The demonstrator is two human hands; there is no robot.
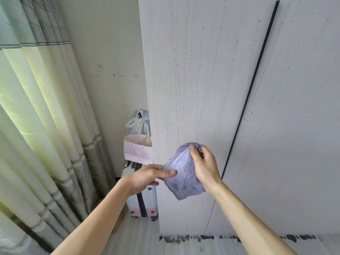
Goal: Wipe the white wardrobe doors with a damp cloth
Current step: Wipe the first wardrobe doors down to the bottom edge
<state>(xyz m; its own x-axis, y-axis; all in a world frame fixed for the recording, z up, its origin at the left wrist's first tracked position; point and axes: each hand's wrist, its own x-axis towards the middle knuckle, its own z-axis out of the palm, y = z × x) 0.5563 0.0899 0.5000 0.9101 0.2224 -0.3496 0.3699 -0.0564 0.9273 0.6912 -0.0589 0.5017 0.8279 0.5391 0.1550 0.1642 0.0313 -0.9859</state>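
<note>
The cloth, a lilac terry piece bunched into a loose pad, is held between both hands in front of the lower part of the left door. Whether it touches the panel cannot be told. Its upper right corner is gripped by the right hand, with the thumb laid over the front and the fingers curled behind. Its left edge is pinched by the left hand, with one finger stretched across the pile.

The cloth seems to be getting gathered or refolded rather than pressed to the surface, so no stroke is judged to be under way.

Thin drip trails and dark beads are seen running down the left door, and scattered specks are seen on the right door beyond the dark gap. From this, wetting is judged to be done on the left door at least, while the wiping away of runs is left on both. A row of dark smudges along the bottom edge is also unwiped.

Beside the wardrobe a suitcase is stood, with a pink paper bag and a tied plastic bag above it, and a curtain hangs further left.
</note>
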